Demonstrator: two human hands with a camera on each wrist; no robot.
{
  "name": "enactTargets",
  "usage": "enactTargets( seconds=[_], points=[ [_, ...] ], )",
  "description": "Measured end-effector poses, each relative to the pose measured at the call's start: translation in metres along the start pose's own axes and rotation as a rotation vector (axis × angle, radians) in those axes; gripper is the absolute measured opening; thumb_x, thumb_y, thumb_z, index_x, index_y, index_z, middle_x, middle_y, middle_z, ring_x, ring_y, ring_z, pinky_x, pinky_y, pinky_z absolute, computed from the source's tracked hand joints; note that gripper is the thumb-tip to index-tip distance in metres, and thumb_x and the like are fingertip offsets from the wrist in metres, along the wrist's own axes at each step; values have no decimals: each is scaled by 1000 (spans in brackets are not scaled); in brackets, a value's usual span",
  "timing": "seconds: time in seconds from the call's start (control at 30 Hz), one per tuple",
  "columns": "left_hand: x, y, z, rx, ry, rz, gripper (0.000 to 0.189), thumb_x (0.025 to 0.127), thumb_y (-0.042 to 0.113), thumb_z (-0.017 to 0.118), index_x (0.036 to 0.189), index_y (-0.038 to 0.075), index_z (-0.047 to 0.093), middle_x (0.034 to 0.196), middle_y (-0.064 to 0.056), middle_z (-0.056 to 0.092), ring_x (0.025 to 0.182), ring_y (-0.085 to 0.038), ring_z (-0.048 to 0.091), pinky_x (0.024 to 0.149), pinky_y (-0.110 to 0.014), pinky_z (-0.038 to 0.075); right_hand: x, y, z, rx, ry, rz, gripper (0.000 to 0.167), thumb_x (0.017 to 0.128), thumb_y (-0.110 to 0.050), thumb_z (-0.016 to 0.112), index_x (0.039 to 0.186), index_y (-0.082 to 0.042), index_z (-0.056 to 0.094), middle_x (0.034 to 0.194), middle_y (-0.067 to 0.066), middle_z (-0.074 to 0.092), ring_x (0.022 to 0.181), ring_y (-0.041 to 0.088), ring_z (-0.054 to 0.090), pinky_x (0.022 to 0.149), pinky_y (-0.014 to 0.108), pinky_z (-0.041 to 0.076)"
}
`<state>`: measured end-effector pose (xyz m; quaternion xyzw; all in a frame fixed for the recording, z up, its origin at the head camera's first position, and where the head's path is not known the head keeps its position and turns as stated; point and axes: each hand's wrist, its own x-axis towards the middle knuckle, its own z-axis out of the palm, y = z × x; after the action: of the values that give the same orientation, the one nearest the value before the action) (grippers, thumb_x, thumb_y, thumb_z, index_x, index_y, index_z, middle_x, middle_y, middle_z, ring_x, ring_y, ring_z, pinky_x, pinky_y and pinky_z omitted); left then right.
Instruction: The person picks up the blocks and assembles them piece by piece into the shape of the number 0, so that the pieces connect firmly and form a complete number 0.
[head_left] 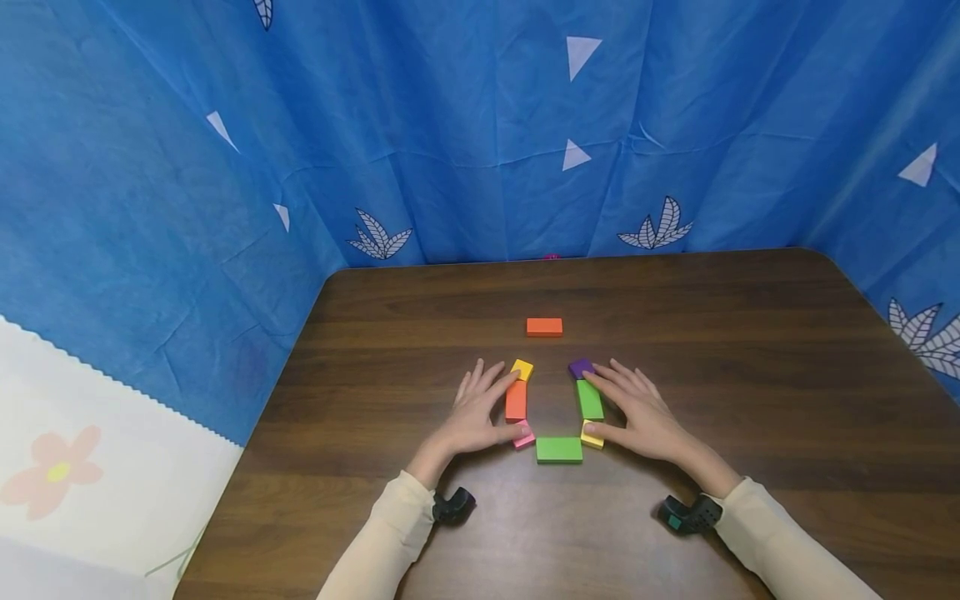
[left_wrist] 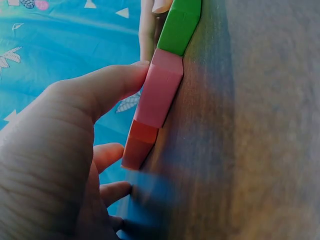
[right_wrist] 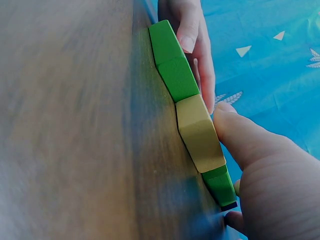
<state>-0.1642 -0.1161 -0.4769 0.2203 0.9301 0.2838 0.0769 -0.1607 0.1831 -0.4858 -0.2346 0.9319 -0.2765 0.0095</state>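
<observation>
On the table, coloured blocks lie in a U. My left hand (head_left: 476, 414) is on its left side, thumb at the pink block (head_left: 524, 435) and index fingertip at a yellow block (head_left: 522, 369); an orange block (head_left: 516, 401) lies between them. Opposite, my right hand (head_left: 641, 414) has its thumb on another yellow block (head_left: 592, 434) and its index fingertip by the purple block (head_left: 580, 368), with a green block (head_left: 590, 400) between. Fingers of both hands are extended. A second green block (head_left: 558, 451) forms the near end and meets the pink block in the left wrist view (left_wrist: 180, 25).
A separate orange block (head_left: 544, 327) lies farther back, beyond the U's open end. The brown wooden table (head_left: 750, 333) ends at a blue patterned curtain (head_left: 465, 150). Dark wrist cameras (head_left: 454, 507) sit under both forearms, close over the tabletop.
</observation>
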Motion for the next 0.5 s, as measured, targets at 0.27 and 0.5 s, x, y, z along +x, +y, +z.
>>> enactTargets(
  seconds=[0.27, 0.5],
  points=[
    [-1, -2, 1, 16, -7, -17, 88, 79, 56, 71, 152, 22, 35, 163, -8, 22, 152, -36, 0, 121, -54, 0, 0, -2, 0, 12, -15, -1, 84, 80, -54, 71, 149, -18, 40, 155, 16, 36, 147, 41, 19, 115, 66, 9],
    [0, -1, 0, 13, -1, -8, 88, 79, 57, 70, 153, 23, 35, 163, -7, 22, 152, -36, 0, 121, -55, 1, 1, 2, -2, 26, 19, -39, 82, 83, -47, 72, 151, -14, 37, 154, 15, 38, 146, 42, 23, 114, 66, 12]
  ],
)
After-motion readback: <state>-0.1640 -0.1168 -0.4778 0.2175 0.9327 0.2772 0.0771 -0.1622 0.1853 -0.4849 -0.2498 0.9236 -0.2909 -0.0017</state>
